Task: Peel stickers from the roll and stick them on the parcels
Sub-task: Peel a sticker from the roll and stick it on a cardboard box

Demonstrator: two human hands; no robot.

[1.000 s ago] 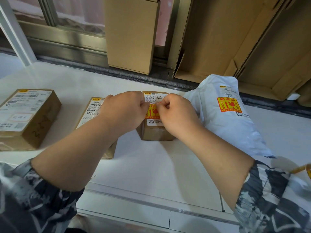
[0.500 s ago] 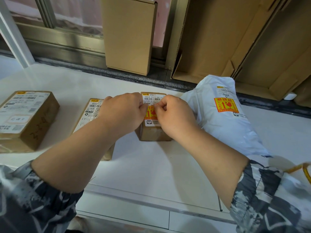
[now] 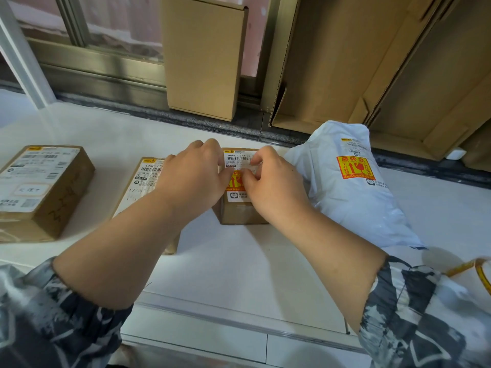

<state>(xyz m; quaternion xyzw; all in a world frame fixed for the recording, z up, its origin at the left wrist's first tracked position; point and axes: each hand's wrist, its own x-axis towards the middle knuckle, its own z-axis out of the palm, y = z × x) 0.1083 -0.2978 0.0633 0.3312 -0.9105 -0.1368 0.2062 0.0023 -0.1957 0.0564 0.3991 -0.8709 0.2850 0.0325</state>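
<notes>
A small brown parcel [image 3: 240,213] stands on the white sill in the middle. An orange fragile sticker [image 3: 235,181] lies on its top, below the shipping label. My left hand [image 3: 194,173] and my right hand [image 3: 276,187] meet over it, and their fingertips pinch the sticker's pale upper edge from either side. To the right lies a white plastic-bag parcel [image 3: 353,208] that carries the same orange sticker [image 3: 356,168]. A flat brown parcel [image 3: 144,179] sits partly under my left forearm. Another brown parcel [image 3: 39,187] stands at the far left. A yellowish roll [image 3: 478,272] shows partly at the right edge.
An upright cardboard box [image 3: 204,54] leans against the window frame behind the parcels. Large opened cartons [image 3: 358,62] stand at the back right. A dark stone strip [image 3: 186,120] runs along the back of the sill.
My hands have spread slightly apart and my fingers have lifted, so more of the sticker and the label shows. The view has tilted a little.
</notes>
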